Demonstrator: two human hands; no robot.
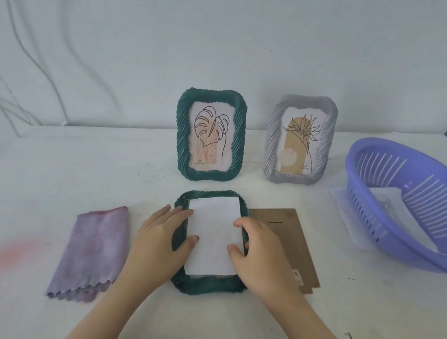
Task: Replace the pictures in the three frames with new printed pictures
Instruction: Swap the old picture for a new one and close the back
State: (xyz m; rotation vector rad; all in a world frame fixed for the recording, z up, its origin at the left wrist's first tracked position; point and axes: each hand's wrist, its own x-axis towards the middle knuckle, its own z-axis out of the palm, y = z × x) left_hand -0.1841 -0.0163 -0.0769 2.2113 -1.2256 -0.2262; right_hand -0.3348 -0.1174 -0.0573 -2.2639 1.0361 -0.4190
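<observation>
Closest to me, both my bare arms are reaching out over the white table point(40, 169). My left hand point(162, 235) is lying flat with straight fingers on the left side of the flat green frame point(206, 287), and its thumb is touching the white paper point(211, 237). My right hand point(257, 259) is curling its fingers over the right side of that frame, with its pointer tip and thumb tip pressing on the paper's edge. The frame is lying face down in the middle of the table, right in front of me, and the paper is sitting on its back.

The table is looking scuffed, and a pink smudge point(13, 253) is showing on its left part. A folded purple cloth point(95, 251) is lying just left of my left hand. White sheets are hanging as a wall behind the table.

Farther back, a standing green frame point(209, 138) is showing a leaf drawing, and a grey frame point(298, 143) beside it is showing a flower drawing.

A brown backing board point(287, 238) is lying to the right, partly hiding under my right hand. The purple basket point(415, 205) is running off the right edge, with something pale inside that I cannot make out.
</observation>
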